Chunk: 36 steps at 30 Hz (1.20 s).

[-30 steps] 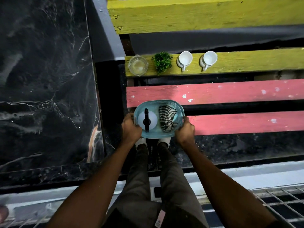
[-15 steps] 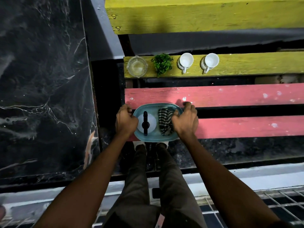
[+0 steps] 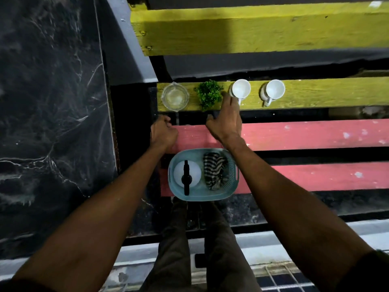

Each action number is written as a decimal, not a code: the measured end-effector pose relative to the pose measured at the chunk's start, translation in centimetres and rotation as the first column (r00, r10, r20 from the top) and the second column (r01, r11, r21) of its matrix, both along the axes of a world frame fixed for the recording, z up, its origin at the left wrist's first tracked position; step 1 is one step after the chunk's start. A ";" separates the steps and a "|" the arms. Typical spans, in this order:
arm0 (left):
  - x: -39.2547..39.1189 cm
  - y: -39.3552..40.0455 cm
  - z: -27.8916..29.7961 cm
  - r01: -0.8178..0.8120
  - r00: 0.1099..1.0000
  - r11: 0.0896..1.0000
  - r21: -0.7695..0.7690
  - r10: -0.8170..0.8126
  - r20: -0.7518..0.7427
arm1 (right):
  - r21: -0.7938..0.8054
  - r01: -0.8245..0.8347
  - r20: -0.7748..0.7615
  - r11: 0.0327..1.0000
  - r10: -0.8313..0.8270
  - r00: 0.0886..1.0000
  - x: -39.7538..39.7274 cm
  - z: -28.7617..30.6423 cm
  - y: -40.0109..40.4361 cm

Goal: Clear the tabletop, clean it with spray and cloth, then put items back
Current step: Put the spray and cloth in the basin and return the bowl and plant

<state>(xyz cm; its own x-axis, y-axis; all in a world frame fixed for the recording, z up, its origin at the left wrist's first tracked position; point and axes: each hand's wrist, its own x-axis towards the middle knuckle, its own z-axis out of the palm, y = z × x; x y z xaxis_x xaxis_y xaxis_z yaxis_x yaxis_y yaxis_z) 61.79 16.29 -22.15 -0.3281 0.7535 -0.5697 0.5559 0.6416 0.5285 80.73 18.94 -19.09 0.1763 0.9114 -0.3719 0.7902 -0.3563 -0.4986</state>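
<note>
Clearing step, just starting by my read: right hand (image 3: 226, 121) reaches to the yellow plank (image 3: 315, 93), fingertips touching the near white mug (image 3: 241, 89) but not yet closed round it; left hand (image 3: 163, 133) loosely curled, holding nothing, over the pink plank's (image 3: 294, 134) left end. Next move likely needs a firm grip on smooth glazed ceramic, then a lift clear of the leafy plant (image 3: 209, 94) just beside. Glass bowl (image 3: 175, 96) sits at the plank's left end, second mug (image 3: 273, 90) further right; perforated plastic basket (image 3: 232, 165) with spray bottle (image 3: 187, 173) and striped cloth (image 3: 214, 169) rests on the near pink plank.

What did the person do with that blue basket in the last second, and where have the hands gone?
Both hands let go of the blue basket, now resting on the pink planks. The right hand reached forward to the nearer white cup; the left hand moved ahead, empty. Glass bowl, plant and far cup stayed put.
</note>
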 end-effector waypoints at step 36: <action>0.3 5.2 -2.2 -0.346 0.936 0.927 -0.146 0.352 0.020 | 0.066 0.008 -0.008 0.998 -0.007 1.000 -2.0 0.0 5.5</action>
<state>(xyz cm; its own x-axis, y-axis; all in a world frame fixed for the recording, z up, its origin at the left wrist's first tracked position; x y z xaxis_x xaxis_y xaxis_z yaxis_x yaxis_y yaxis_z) 62.07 21.50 -24.39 -0.5276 0.5091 -0.6800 0.2612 0.8589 0.4405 78.72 24.47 -19.11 0.1809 0.9325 -0.3127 0.7838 -0.3287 -0.5268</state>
